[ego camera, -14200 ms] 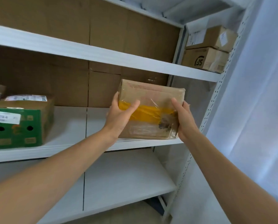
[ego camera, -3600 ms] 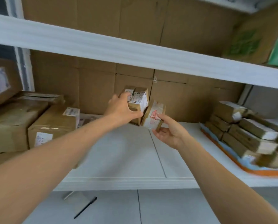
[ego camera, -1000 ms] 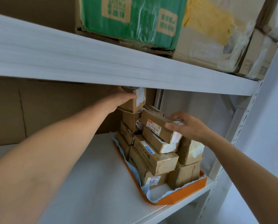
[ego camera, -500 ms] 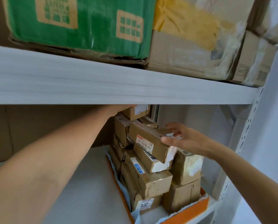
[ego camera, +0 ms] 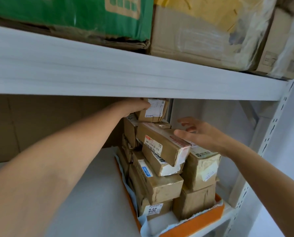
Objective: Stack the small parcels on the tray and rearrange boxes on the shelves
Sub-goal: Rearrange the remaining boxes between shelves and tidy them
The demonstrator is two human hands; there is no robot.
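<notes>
An orange tray (ego camera: 199,221) lined with white paper sits at the right end of the shelf and carries a pile of several small brown parcels. My left hand (ego camera: 134,106) grips a small labelled parcel (ego camera: 154,110) at the very top of the pile, just under the upper shelf board. My right hand (ego camera: 197,132) hovers with fingers spread beside the long parcel with a red-and-white label (ego camera: 161,144), its thumb at that parcel's right end. The hand holds nothing.
The white upper shelf board (ego camera: 125,74) runs just above the pile. On it stand a green box (ego camera: 74,12) and a taped brown box with yellow tape (ego camera: 202,31). A perforated upright (ego camera: 271,134) stands at right. Bare shelf surface (ego camera: 91,194) lies left of the tray.
My right hand has lifted off the long labelled parcel and spread its fingers. My left hand still holds the top parcel against the pile. The view has shifted slightly upward.
</notes>
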